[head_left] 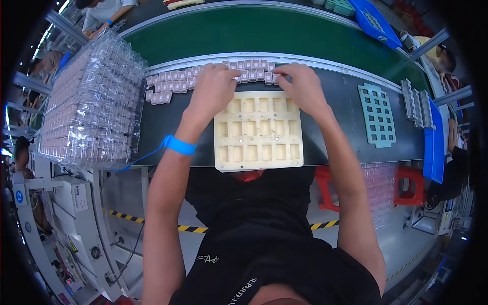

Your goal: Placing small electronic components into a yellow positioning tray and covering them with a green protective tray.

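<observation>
Dark benchtop (340,104) bears stacked trays (91,104) beside pink pieces (252,76).

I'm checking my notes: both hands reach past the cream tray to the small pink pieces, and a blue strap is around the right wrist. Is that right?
Not quite: the head view shows the blue strap around the left wrist, not the right. The left hand and right hand do reach past the cream tray to the small pink pieces.

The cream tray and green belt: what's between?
The head view shows small pink pieces on the dark table, the left hand and right hand at them, then a silvery rail.
</observation>
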A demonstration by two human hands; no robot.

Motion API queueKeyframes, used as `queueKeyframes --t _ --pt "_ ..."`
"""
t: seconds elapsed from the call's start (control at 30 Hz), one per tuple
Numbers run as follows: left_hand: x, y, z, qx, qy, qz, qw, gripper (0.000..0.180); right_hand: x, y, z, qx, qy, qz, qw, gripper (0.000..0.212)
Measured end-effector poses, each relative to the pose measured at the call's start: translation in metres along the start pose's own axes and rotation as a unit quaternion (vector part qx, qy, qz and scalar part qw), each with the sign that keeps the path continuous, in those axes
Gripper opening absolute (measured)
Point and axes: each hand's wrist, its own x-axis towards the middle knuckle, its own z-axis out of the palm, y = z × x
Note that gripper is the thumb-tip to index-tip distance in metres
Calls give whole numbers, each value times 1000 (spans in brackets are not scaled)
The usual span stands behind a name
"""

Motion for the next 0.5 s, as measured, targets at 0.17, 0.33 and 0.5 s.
queueKeyframes --t 0.17,0.33,0.5 --pt "21 -3 34 55 -65 13 996 27 22 -4 16 -16 -161 63 985 29" --pt "28 0 49 100 -34 12 994 29 24 5 29 -42 -146 50 987 28" --pt "35 -3 50 51 -56 40 996 26 29 4 34 -30 -149 37 988 26"
